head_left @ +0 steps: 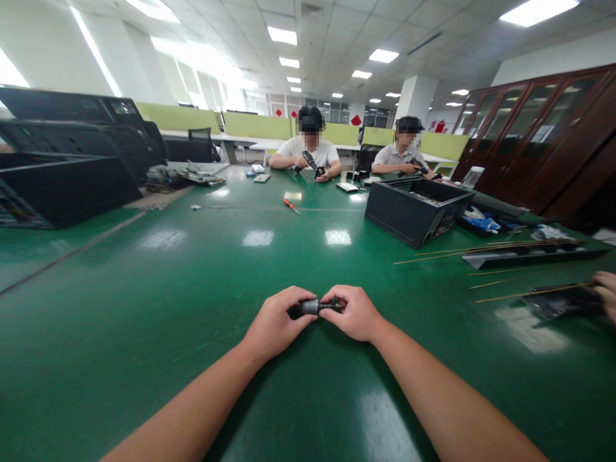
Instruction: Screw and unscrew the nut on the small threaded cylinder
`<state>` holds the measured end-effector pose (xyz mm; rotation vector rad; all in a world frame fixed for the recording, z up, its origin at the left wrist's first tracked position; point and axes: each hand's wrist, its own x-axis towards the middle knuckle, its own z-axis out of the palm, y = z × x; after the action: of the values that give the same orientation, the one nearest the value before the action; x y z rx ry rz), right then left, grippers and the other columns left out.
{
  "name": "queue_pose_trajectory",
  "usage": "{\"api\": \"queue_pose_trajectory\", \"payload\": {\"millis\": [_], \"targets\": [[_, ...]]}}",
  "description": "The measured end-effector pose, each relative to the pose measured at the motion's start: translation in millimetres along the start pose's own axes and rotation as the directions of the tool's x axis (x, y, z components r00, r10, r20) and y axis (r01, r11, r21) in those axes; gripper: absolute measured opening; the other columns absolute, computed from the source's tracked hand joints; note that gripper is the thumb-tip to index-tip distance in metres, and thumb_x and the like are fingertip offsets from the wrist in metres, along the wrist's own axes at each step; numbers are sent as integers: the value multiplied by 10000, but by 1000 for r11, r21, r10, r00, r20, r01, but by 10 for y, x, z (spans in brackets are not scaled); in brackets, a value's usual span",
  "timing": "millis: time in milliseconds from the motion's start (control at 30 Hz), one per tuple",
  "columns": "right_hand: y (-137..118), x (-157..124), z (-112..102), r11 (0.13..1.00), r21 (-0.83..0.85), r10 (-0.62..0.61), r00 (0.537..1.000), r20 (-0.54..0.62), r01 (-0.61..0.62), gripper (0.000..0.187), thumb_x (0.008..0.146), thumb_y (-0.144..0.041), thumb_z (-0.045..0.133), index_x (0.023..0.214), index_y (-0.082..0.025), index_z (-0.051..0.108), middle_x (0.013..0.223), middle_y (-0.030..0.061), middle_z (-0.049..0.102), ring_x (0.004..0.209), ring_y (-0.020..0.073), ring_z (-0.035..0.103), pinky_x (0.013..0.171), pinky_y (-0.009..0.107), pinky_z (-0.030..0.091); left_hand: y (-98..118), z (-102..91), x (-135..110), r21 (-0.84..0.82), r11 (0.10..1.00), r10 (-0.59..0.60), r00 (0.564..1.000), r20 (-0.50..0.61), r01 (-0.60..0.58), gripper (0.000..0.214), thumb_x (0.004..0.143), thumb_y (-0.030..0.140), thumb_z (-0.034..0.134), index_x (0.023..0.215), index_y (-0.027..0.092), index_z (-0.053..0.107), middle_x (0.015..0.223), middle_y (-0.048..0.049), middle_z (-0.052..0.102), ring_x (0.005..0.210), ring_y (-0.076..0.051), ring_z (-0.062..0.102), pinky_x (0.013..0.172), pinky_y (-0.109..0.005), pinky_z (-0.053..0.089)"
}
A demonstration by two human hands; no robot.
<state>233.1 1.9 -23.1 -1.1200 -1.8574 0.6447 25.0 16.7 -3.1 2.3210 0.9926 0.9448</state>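
A small silver-and-black metal cylinder [310, 307] with a thin, ridged dark shaft [328, 307] lies level just above the green table. It resembles a small motor, but its exact kind is unclear. My left hand [280, 319] curls around the cylinder's left end, thumb and fingers pinching it. On the other side, my right hand [355, 313] grips the shaft between thumb and fingertips. The shaft's right end is partly covered by those fingers. The two hands nearly meet at the middle of the part.
An orange-handled screwdriver [290, 205] lies farther across the green table [192, 276]. At right stand a black computer case [399, 212], thin rods and a metal channel [534, 255]; another person's hand [607, 295] is at the edge. More cases [72, 186] stand left. Two people sit opposite, holding power drills.
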Motion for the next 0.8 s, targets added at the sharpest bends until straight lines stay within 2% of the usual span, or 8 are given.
{"api": "queue_pose_trajectory", "payload": {"millis": [800], "targets": [[27,-31,22,997,39,72,997,19,-73,118,750,-237,698,846,-174,670,726,-10,654,596,115,543,546,212,387,-42,6,-12,3,999,34,998,-55,-34,264,791,145,720,1034,240,679,999,-5,692,933,-162,634,852,-277,485]]}}
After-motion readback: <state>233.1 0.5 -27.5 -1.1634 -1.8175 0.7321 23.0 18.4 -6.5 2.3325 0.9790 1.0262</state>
